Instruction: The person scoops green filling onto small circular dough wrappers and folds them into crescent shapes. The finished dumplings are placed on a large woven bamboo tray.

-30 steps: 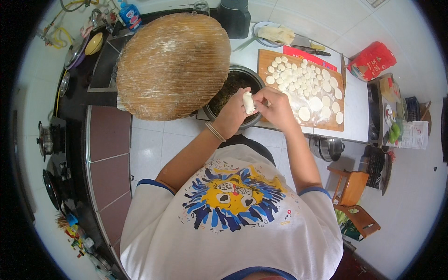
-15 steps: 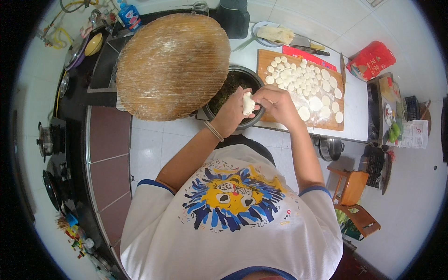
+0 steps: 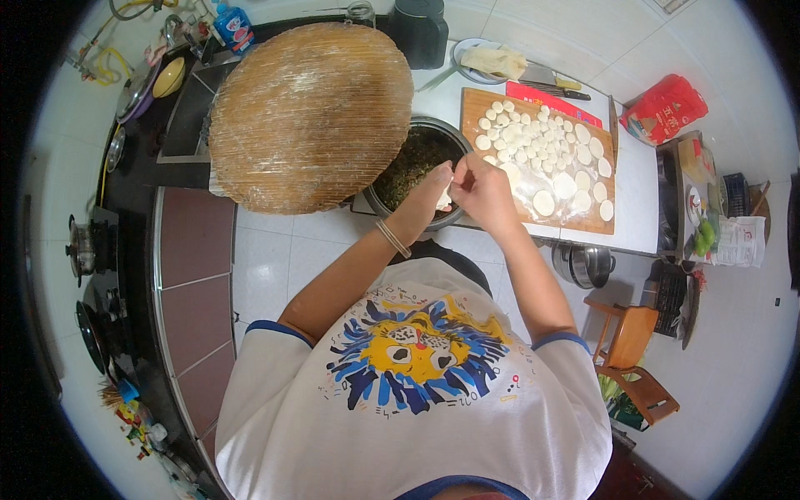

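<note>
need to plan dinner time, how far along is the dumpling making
Early. Done: many rolled dough rounds lie on the wooden board. In hand: the left hand and right hand pinch one dumpling over the filling bowl. Left: all those rounds; the round woven tray shows no dumplings.

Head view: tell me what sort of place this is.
Most likely a home kitchen. A dark counter with a sink and a stove with pots runs along the left, and a wooden board on the white table carries rounds of dough beside a bowl of dark filling.
</note>
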Available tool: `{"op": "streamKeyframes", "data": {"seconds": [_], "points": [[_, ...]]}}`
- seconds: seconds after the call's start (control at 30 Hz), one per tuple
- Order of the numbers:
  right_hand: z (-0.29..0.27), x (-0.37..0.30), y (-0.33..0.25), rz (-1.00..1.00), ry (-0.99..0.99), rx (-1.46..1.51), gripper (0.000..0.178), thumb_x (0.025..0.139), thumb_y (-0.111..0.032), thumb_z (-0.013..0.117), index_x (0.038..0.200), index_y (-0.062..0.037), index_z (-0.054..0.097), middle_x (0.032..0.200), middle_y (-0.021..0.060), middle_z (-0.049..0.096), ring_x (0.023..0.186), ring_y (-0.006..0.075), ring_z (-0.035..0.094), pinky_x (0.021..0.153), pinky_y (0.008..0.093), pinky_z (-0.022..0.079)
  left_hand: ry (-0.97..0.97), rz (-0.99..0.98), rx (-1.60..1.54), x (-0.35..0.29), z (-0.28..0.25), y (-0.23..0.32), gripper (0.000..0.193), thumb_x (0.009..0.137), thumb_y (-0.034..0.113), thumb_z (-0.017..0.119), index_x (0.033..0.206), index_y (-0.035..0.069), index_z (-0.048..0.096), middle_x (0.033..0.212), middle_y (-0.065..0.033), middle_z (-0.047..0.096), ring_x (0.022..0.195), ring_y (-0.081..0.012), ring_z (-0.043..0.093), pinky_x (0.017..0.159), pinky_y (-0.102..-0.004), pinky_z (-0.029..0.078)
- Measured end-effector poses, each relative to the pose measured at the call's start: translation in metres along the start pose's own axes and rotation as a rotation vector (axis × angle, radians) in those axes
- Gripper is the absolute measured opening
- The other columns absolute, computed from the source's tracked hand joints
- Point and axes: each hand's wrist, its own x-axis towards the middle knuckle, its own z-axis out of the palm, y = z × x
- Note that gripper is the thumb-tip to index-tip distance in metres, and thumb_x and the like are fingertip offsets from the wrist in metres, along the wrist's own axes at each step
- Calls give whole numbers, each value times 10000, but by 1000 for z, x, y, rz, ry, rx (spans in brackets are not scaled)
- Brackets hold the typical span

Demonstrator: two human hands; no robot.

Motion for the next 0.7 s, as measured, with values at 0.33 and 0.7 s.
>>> {"op": "streamKeyframes", "data": {"seconds": [0.33,0.7], "points": [[-25,7,5,-289,-21,20,166,702,29,642,854,-28,611,815,92,620,685,249,609,594,314,484,-150,-122,-70,-3,-13,19,602,968,472,172,1256,5,422,1067,-106,591,836,-179,597,675,-263,483],[-27,11,11,-401,-167,64,142,675,17,656,804,-28,617,813,84,599,745,269,587,651,328,477,-183,-200,-214,-7,-8,29,641,962,485,117,1220,3,452,1057,-95,588,870,-188,599,677,-261,488]]}}
